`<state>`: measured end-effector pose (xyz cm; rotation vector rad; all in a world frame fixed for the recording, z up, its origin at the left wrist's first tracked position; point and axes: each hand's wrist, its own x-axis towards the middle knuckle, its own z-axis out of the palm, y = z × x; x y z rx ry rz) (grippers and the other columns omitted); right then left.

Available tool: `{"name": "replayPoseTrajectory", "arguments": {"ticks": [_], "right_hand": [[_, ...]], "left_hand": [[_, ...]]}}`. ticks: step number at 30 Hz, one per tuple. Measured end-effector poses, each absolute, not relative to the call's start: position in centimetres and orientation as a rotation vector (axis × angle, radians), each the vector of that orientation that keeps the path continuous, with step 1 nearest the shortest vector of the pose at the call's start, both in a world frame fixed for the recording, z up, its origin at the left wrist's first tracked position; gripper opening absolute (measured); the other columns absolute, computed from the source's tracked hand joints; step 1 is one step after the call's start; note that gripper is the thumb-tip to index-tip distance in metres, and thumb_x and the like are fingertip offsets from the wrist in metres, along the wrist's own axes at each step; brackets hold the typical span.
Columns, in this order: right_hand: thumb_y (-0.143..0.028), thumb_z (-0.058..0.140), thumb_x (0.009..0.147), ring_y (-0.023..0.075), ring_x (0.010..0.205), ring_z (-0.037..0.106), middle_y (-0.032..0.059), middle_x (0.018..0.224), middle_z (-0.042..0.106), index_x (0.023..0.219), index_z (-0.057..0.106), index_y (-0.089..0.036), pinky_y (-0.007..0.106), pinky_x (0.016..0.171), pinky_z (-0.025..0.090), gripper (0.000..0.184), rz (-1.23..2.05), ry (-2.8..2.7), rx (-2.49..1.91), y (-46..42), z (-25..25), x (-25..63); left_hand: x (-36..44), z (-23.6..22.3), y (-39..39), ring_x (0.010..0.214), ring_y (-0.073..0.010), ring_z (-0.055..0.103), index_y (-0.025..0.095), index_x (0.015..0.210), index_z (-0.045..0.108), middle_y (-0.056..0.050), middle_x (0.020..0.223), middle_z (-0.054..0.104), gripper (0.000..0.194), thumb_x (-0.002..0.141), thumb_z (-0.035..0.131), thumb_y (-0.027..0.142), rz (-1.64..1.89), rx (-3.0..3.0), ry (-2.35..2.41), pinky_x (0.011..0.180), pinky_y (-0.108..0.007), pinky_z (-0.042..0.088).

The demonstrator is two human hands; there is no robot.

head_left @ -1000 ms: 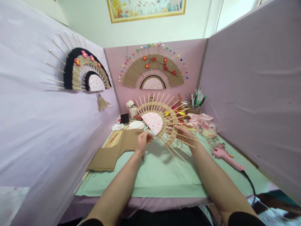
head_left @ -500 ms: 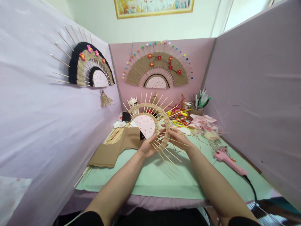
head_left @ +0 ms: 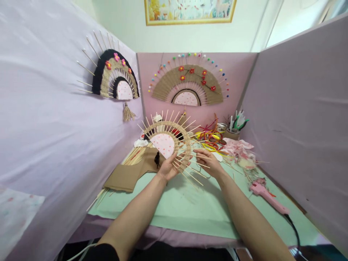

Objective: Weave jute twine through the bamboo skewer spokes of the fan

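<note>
My left hand [head_left: 168,169] is closed on the lower right part of a half-round woven fan [head_left: 187,145], its thumb on the front near the dotted pink centre [head_left: 163,145]. Thin wooden sticks radiate from that centre through two bands of tan twine, held tilted above the table. Just right of the outer band, my right hand [head_left: 209,163] is closed in a pinch beside the stick ends. A thin loop of twine [head_left: 206,177] hangs below its fingers; the exact grip is partly hidden. A black tassel [head_left: 157,159] shows under the fan's straight edge.
Cut cardboard [head_left: 121,177] lies over a bundle of sticks at left. A pink glue gun [head_left: 269,197] with a black cord rests at right. Behind are coloured pipe cleaners [head_left: 210,136], dotted cloth [head_left: 237,145] and a tool pot [head_left: 232,134]. Finished fans [head_left: 187,81] hang on the partitions.
My right hand has drawn away from the fan's woven band to the right, its fingers now pinched. My left hand still holds the fan, and the black tassel hangs more fully in sight.
</note>
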<state>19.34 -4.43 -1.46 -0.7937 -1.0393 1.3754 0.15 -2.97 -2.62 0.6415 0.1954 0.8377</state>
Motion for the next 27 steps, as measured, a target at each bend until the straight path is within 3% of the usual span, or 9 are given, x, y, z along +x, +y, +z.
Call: {"name": "replayPoseTrajectory", "arguments": {"ticks": [5, 11, 18, 24, 27], "right_hand": [[-0.031, 0.075, 0.062, 0.0071, 0.053, 0.041, -0.0023, 0.06, 0.051, 0.095, 0.068, -0.017, 0.022, 0.049, 0.026, 0.037, 1.338, -1.154, -0.851, -4.6, -2.0, 19.1], [-0.037, 0.065, 0.072, 0.0109, 0.061, 0.045, 0.0014, 0.071, 0.055, 0.104, 0.067, -0.018, 0.024, 0.054, 0.033, 0.037, 1.053, -1.417, -0.94, -4.4, -2.8, 19.4], [-0.041, 0.056, 0.079, 0.0121, 0.059, 0.047, 0.0026, 0.071, 0.057, 0.108, 0.066, -0.02, 0.025, 0.052, 0.039, 0.038, 0.91, -1.641, -0.956, -4.9, -2.4, 19.1], [-0.041, 0.062, 0.074, 0.0187, 0.078, 0.06, 0.0078, 0.102, 0.065, 0.1, 0.07, -0.024, 0.03, 0.065, 0.049, 0.032, 0.953, -1.638, -0.971, -5.2, -2.4, 18.8], [-0.042, 0.063, 0.073, 0.0176, 0.076, 0.061, 0.0081, 0.103, 0.066, 0.098, 0.07, -0.022, 0.03, 0.066, 0.05, 0.033, 0.997, -1.644, -0.954, -5.4, -2.1, 18.8]], "left_hand": [[-0.1, -2.8, -2.7, 0.101, -0.0241, 0.061, 0.003, 0.105, 0.061, -0.018, 0.105, 0.065, 0.04, 0.091, 0.037, 0.031, 0.861, 0.622, 0.233, 0.098, -0.041, 0.039], [-0.4, -3.2, -2.5, 0.09, -0.0225, 0.064, 0.004, 0.102, 0.064, -0.015, 0.105, 0.066, 0.032, 0.087, 0.043, 0.024, 0.861, 0.633, 0.256, 0.092, -0.038, 0.043], [-0.4, -3.1, -2.6, 0.098, -0.0227, 0.061, 0.004, 0.104, 0.063, -0.014, 0.1, 0.068, 0.034, 0.084, 0.042, 0.021, 0.833, 0.616, 0.166, 0.101, -0.042, 0.035], [-0.7, -2.7, -2.5, 0.103, -0.0242, 0.059, 0.001, 0.106, 0.062, -0.017, 0.103, 0.066, 0.039, 0.085, 0.037, 0.023, 0.808, 0.618, 0.118, 0.103, -0.044, 0.031], [-0.9, -2.7, -2.4, 0.106, -0.0248, 0.058, 0.001, 0.106, 0.062, -0.017, 0.104, 0.066, 0.04, 0.085, 0.036, 0.023, 0.796, 0.629, 0.119, 0.104, -0.044, 0.03]]}}
